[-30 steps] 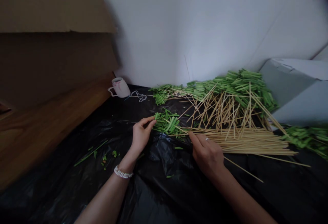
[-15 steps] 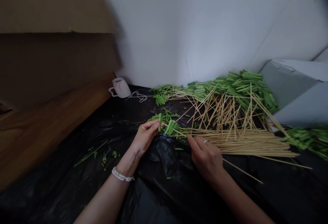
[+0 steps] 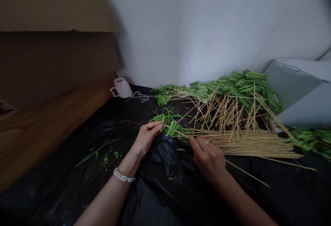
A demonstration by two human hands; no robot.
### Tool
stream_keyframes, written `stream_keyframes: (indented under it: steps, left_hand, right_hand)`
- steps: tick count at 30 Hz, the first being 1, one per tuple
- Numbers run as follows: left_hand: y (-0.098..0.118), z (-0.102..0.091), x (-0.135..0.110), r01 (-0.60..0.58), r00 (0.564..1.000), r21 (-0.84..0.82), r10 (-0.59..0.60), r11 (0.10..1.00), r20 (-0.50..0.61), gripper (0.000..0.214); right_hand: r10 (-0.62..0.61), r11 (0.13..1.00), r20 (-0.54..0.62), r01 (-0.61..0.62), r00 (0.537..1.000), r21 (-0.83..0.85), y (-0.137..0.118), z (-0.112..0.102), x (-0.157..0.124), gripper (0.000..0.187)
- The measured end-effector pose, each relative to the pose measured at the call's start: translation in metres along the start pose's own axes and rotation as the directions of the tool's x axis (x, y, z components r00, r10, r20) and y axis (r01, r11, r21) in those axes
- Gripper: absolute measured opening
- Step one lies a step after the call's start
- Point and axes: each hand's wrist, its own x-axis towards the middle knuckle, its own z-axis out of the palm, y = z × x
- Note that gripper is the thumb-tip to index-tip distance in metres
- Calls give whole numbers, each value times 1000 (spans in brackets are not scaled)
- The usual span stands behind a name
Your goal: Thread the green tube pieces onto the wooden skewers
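Observation:
My left hand (image 3: 148,136) pinches a short cut green stem piece (image 3: 163,119) between thumb and fingers. My right hand (image 3: 209,155) is closed round a thin bamboo skewer (image 3: 183,134), whose front end reaches the pinched piece; whether it has pierced it I cannot tell. The skewer's back end sticks out past my right wrist. Under its front part lies a small heap of green stem pieces (image 3: 172,128). Just beyond my right hand is a flat bundle of bamboo skewers (image 3: 258,144).
Skewers threaded with green pieces (image 3: 240,86) are heaped along the wall. More green pieces (image 3: 314,141) lie at right by a white box (image 3: 297,84). A mug (image 3: 122,88) and white string (image 3: 141,96) stand back left, near a cardboard box (image 3: 59,60). Black plastic sheeting (image 3: 155,198) covers the surface.
Both hands stay almost in place. The stem piece in my left hand has shifted very slightly right, and the skewer's back end reaches a little farther out behind my right wrist.

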Motion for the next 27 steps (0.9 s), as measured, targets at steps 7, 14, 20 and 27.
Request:
stream_keyframes:
  steps: [7, 14, 20, 27]
  left_hand:
    - [4, -2, 0, 5, 1000, -25, -5, 1000, -9, 29]
    - [6, -1, -1, 70, 997, -119, -67, 990, 26, 28]
    - [1, 0, -2, 91, 996, -135, -86, 987, 38, 28]
    - [3, 1, -3, 82, 996, -124, -79, 989, 32, 25]
  right_hand:
    - [-12, 1000, -9, 12, 1000, 26, 1, -1, 0, 30]
    - [-9, 999, -59, 11, 998, 32, 2, -2, 1, 29]
    - [-16, 999, -19, 17, 1000, 34, 1, -2, 0, 30]
    - [-6, 1000, -6, 6, 1000, 6, 1, -2, 0, 29]
